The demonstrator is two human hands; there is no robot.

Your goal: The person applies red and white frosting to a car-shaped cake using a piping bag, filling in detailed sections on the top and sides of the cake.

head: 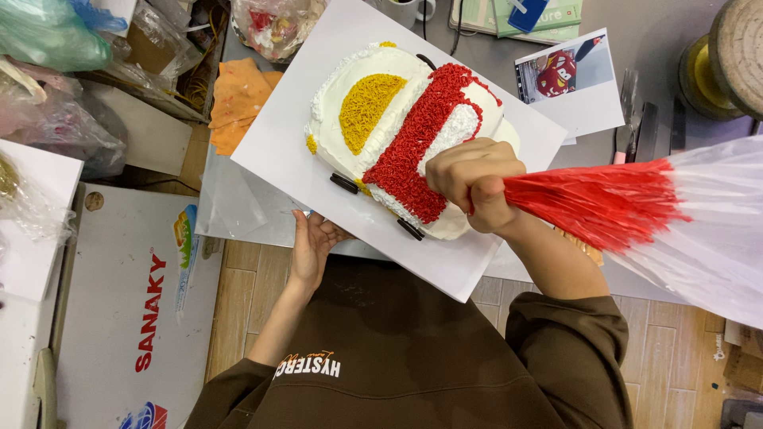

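Your right hand (470,181) is fisted tight round the neck of the piping bag (636,208), red icing inside, and sits on the near right part of the cake (401,131); the nozzle is hidden under the fist. Your left hand (311,242) is open, palm up, fingers under the near edge of the white board (278,135), holding nothing else.

The cake fills the middle of the board, white icing with a yellow half-disc and a thick red piped band, small dark pieces at its near edge. The board lies skewed on the grey worktop (652,48), its near corner hanging past the worktop edge over your lap. There's bare board to the left of the cake and along the far right edge; little on the near right side.

A photo print (568,79) lies just past the board's right corner, tools (640,127) beside it. Orange sheets (238,99) sit at the board's left side. Plastic bags (56,79) crowd the far left. Wood-look tile floor (238,306) below.
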